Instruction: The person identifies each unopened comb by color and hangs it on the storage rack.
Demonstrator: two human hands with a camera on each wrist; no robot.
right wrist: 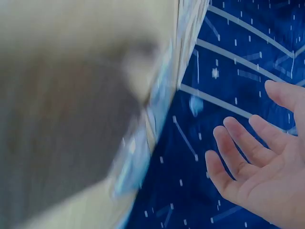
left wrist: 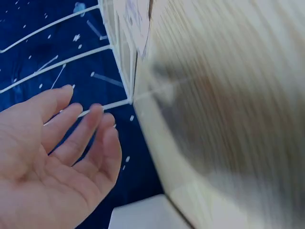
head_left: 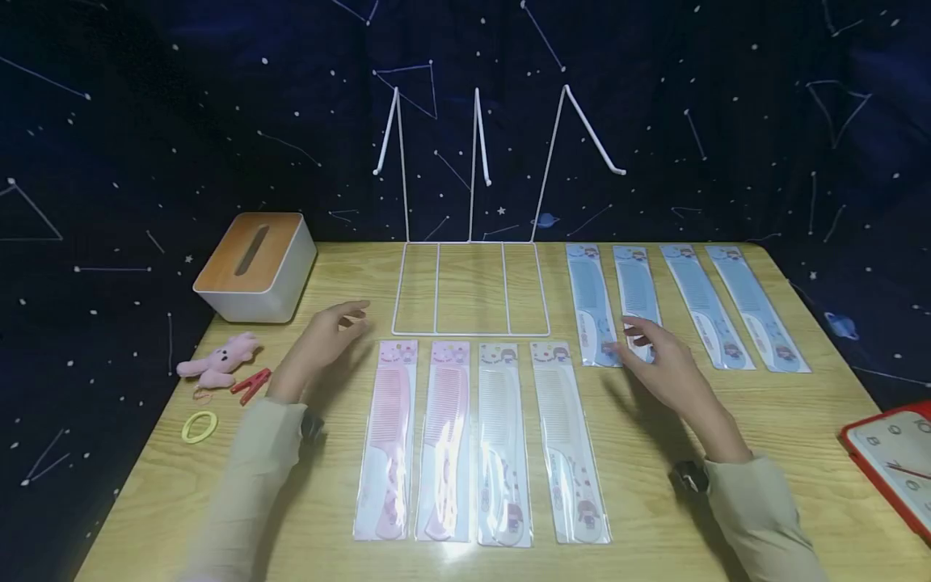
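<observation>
My left hand (head_left: pixel 325 343) hovers over the table left of a white wire rack (head_left: pixel 471 333), its fingers loosely bent and holding nothing. In the left wrist view the palm of that hand (left wrist: pixel 66 157) shows bare. My right hand (head_left: pixel 665 364) hangs near the lower ends of two blue combs in clear packets (head_left: pixel 591 303), and it too holds nothing. Relaxed, spread fingers (right wrist: pixel 233 148) show in the right wrist view. In front of the rack lie two pink packaged combs (head_left: pixel 388 436) and two whitish packaged combs (head_left: pixel 502 444), side by side.
At the back left stands a white tissue box (head_left: pixel 280 295) with a wooden lid. Near it lie a pink plush toy (head_left: pixel 221 361), a red clip (head_left: pixel 251 385) and a yellow ring (head_left: pixel 200 427). Two more blue combs (head_left: pixel 756 307) lie back right. A red-framed clock (head_left: pixel 883 453) sits at the right edge.
</observation>
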